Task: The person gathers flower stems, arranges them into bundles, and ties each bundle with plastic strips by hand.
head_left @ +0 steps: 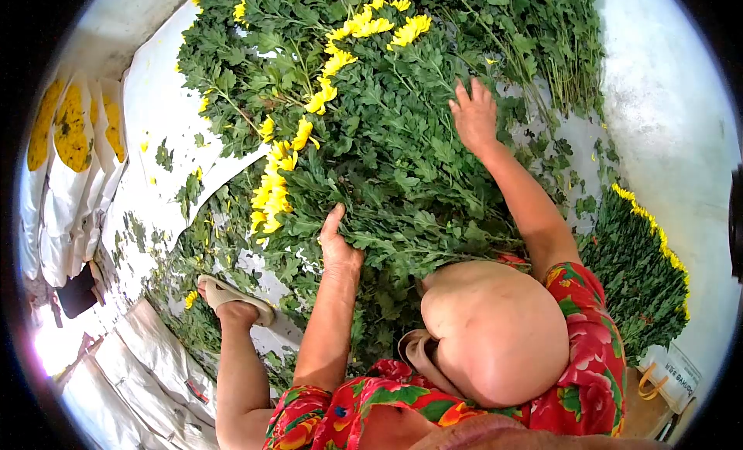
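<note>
A broad layer of cut stems with green leaves (418, 133) fills the middle, its yellow flower heads (272, 188) lined along the left edge. My left hand (340, 245) is at the lower left of this layer, thumb up on the leaves and the other fingers hidden beneath the stems, so its hold is partly out of sight. Farther up and to the right, my right hand (475, 119) rests over the leaves near the stem ends, fingers spread, with nothing visible in it.
More leafy stems (557, 47) lie at the top right. A bunch with yellow heads (635, 272) leans by the pale wall (673, 140) at right. White wrapped bundles (73, 187) stand at left. A printed bag (672, 379) is at lower right. Loose leaves litter the floor.
</note>
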Motion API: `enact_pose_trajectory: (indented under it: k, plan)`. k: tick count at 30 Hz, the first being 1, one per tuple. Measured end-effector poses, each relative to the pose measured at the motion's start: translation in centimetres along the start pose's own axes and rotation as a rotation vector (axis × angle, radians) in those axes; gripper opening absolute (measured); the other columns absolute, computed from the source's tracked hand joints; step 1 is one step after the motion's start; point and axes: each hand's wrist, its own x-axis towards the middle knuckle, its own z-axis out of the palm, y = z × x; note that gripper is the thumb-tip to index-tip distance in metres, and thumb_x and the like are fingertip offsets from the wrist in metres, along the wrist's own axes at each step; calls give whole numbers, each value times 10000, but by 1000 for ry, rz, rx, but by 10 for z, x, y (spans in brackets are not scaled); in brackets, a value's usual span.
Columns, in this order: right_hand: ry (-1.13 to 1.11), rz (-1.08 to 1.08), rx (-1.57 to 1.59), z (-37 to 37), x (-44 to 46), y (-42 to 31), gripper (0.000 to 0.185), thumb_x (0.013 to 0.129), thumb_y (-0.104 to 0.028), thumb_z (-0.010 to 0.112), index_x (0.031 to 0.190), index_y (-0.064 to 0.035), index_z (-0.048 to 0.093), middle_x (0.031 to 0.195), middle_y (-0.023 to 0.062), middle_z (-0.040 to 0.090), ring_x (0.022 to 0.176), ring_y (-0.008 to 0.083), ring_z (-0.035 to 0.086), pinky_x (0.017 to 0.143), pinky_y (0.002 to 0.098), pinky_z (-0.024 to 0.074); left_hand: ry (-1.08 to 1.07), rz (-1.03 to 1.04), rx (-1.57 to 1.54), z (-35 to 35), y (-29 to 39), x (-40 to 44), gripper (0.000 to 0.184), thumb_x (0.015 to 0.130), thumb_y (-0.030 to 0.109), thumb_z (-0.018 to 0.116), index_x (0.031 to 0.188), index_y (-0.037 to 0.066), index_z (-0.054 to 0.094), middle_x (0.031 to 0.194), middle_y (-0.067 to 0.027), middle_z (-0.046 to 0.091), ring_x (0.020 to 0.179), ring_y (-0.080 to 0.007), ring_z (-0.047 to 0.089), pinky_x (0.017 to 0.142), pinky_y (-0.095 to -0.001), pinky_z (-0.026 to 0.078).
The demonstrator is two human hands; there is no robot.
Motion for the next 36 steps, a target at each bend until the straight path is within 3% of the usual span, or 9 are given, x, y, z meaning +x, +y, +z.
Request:
enact_pose_trajectory:
  k: [2,10,16,21,26,28,29,30,36]
  plan:
    - [-88,41,126,5,2,-3,509,985,-282,556,1442,-103,423,1384,202,430,1221,396,432,1019,544,355,-4,-9,13,-1,2,0,430,867,240,656,1248,52,590,1211,-106,650,1088,-305,615,1003,-462,476]
    - [-161,75,-36,-14,10,-9,570,876,-138,672,1388,-22,451,1093,154,586,1004,334,553,810,453,468,-4,-64,-46,-10,-1,11,423,868,172,645,1269,53,576,1237,-92,631,1136,-295,596,1030,-465,463]
    - [87,178,110,-54,7,19,340,848,-22,629,1151,17,479,1050,191,552,851,354,598,638,453,504,44,-63,-31,-2,5,1,432,868,162,646,1276,45,569,1247,-104,626,1141,-302,593,1037,-467,458]
    - [118,45,102,-55,22,11,407,914,-130,644,1261,-14,466,1143,175,521,873,390,604,668,479,515,11,-28,-7,9,1,4,423,853,212,667,1237,53,586,1178,-105,655,1076,-299,619,983,-464,489]
    - [85,171,110,-66,39,9,505,969,-263,595,1371,-12,423,1114,165,531,838,359,614,656,462,522,9,-61,-10,6,7,-3,464,857,184,647,1290,49,552,1248,-110,624,1141,-308,591,1035,-480,456]
    - [-338,375,244,-78,40,-12,507,989,-293,551,1382,-1,419,1072,173,547,796,324,617,657,451,529,34,-60,12,8,8,-3,465,852,187,651,1286,49,555,1244,-107,625,1137,-308,593,1032,-480,458]
    - [-295,326,216,-74,33,-28,488,990,-299,548,1368,-7,444,1037,174,562,729,307,598,651,428,532,48,-57,4,7,6,-1,459,853,187,650,1282,50,558,1238,-104,629,1132,-306,596,1029,-479,460]
    - [-84,124,204,-42,16,-19,475,977,-267,572,1357,-2,466,1038,161,552,747,303,571,654,416,527,61,-54,-4,6,3,1,454,853,187,648,1277,51,562,1232,-101,633,1127,-304,599,1027,-478,462]
    - [-121,99,-20,-8,11,-29,453,951,-256,610,1325,-15,528,1117,165,519,1024,351,527,750,481,518,3,-66,4,1,5,5,452,851,203,658,1267,50,571,1209,-96,647,1114,-297,608,1016,-478,470]
